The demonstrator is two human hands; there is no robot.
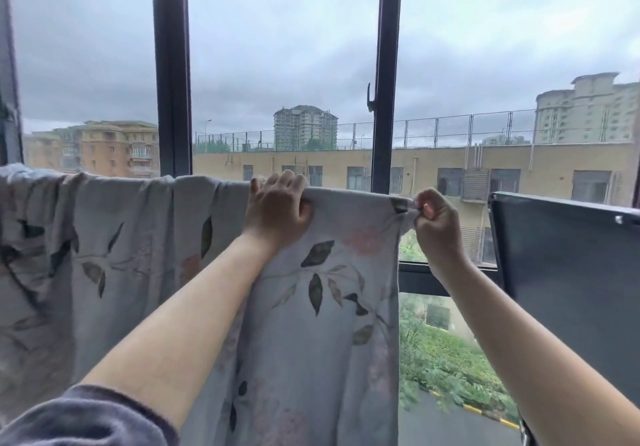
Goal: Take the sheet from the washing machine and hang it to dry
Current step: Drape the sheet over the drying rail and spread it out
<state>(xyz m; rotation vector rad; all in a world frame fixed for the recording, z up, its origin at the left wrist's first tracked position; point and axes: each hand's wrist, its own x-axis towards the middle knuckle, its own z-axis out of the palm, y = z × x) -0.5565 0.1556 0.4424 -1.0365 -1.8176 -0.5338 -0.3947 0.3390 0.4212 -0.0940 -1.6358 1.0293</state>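
Observation:
A pale grey sheet (pixel 138 265) printed with dark leaves and pink flowers hangs over a horizontal line or rail at chest height, in front of a window. It drapes from the far left to just right of centre; the rail itself is hidden under the cloth. My left hand (pixel 277 208) grips the sheet's top fold, fingers curled over it. At the sheet's right top corner, my right hand (pixel 434 220) pinches the edge between thumb and fingers.
Dark window frames (pixel 171 71) stand right behind the sheet, with a handle (pixel 370 97) on the right upright. A dark flat panel (pixel 568 265) rises at the right, close to my right forearm. Outside are buildings and greenery below.

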